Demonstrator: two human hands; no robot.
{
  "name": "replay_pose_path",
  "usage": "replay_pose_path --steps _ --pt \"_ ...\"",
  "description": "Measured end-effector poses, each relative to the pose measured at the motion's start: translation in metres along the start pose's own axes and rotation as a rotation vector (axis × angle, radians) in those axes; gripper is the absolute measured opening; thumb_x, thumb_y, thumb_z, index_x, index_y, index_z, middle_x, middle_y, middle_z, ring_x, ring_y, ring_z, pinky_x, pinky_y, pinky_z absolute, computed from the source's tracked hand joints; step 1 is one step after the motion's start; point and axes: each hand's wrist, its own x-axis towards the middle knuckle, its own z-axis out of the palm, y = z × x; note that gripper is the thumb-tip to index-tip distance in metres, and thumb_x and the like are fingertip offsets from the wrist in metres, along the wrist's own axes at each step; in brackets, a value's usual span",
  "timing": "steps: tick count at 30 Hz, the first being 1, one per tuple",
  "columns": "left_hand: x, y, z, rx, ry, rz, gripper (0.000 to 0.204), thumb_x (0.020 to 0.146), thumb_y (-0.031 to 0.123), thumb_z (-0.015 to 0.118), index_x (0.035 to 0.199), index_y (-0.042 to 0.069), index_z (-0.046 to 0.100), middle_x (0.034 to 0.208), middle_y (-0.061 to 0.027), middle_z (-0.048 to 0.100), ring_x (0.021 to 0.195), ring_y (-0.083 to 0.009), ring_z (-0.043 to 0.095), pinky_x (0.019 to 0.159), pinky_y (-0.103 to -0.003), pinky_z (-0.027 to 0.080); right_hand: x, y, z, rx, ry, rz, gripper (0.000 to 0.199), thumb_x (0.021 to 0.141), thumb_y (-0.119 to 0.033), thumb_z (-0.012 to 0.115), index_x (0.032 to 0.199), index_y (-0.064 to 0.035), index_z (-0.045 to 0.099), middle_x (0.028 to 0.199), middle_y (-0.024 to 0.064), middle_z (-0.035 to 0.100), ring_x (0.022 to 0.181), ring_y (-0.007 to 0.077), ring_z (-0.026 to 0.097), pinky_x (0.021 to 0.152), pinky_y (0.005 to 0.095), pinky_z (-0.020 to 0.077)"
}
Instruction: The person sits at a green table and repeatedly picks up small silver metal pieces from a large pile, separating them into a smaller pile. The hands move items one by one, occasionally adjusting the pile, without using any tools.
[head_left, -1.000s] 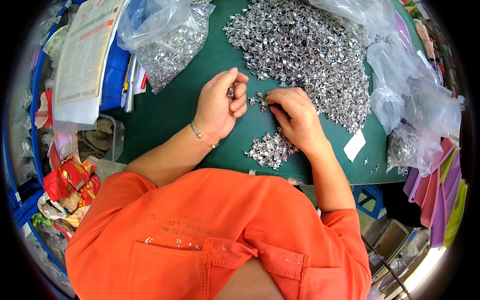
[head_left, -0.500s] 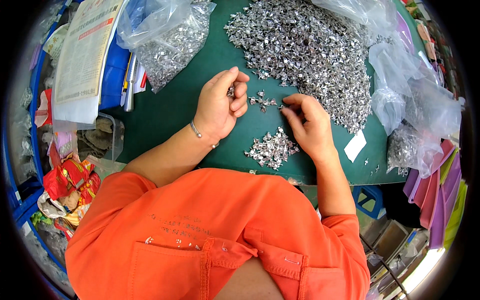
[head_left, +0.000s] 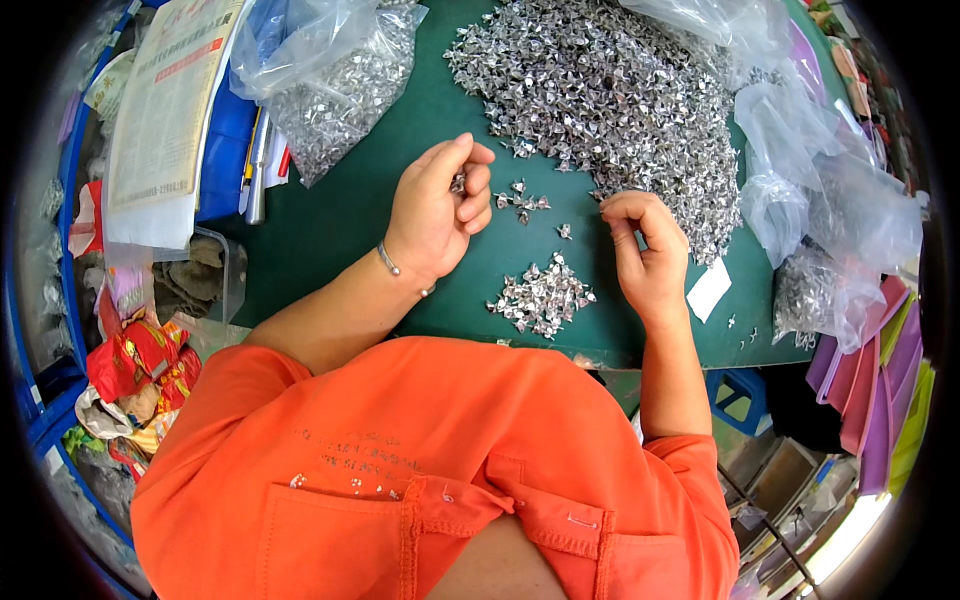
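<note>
Pinching a small silver piece (head_left: pixel 459 183) between thumb and fingers, the left hand (head_left: pixel 437 212) hovers over the green mat (head_left: pixel 340 215). Right hand (head_left: pixel 648 258) sits curled, its contents hidden, nearer the big heap (head_left: pixel 610 95), which lies just beyond its fingertips; loose pieces (head_left: pixel 521 199) lie between the hands.

Bright, sharp — fisheye-bent, dark rim
</note>
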Motion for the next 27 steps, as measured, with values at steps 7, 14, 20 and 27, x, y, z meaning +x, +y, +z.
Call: replay_pose_path --steps 7,14,20,27 --pt "0.000 0.000 -0.002 -0.005 0.007 0.000 0.027 0.105 0.027 0.049 0.097 0.005 0.061 0.068 0.0014 0.045 0.049 -0.0075 0.036 0.046 -0.024 0.031 0.002 -0.005 0.003 0.122 -0.332 0.057 0.015 0.080 0.000 0.074 0.092 -0.0034 0.066 0.091 0.0103 0.068 0.083 0.0290 0.065 0.074 0.0367 0.0516" --pt "0.001 -0.001 0.000 0.000 0.004 -0.003 0.026 0.105 0.027 0.049 0.096 0.005 0.061 0.068 0.0014 0.045 0.049 -0.0075 0.036 0.046 -0.024 0.031 0.025 -0.012 0.027 0.004 -0.101 -0.189 0.012 0.080 0.003 0.071 0.089 -0.0030 0.066 0.090 0.0098 0.068 0.084 0.0294 0.065 0.073 0.0369 0.0529" --pt "0.000 0.000 0.000 0.004 0.013 -0.002 0.027 0.105 0.027 0.049 0.096 0.005 0.061 0.068 0.0019 0.045 0.049 -0.0074 0.036 0.046 -0.024 0.031 0.023 -0.005 0.019 -0.079 -0.240 -0.257 0.016 0.076 0.008 0.070 0.086 -0.0030 0.065 0.088 0.0083 0.067 0.084 0.0292 0.064 0.074 0.0374 0.0537" --pt "0.001 -0.001 0.000 0.010 0.009 -0.002 0.027 0.105 0.028 0.049 0.097 0.005 0.061 0.068 0.0020 0.045 0.050 -0.0072 0.036 0.046 -0.024 0.031 0.020 -0.007 0.025 -0.039 -0.082 -0.147 0.015 0.078 0.006 0.069 0.089 -0.0018 0.064 0.091 0.0104 0.067 0.087 0.0315 0.063 0.077 0.0382 0.0525"
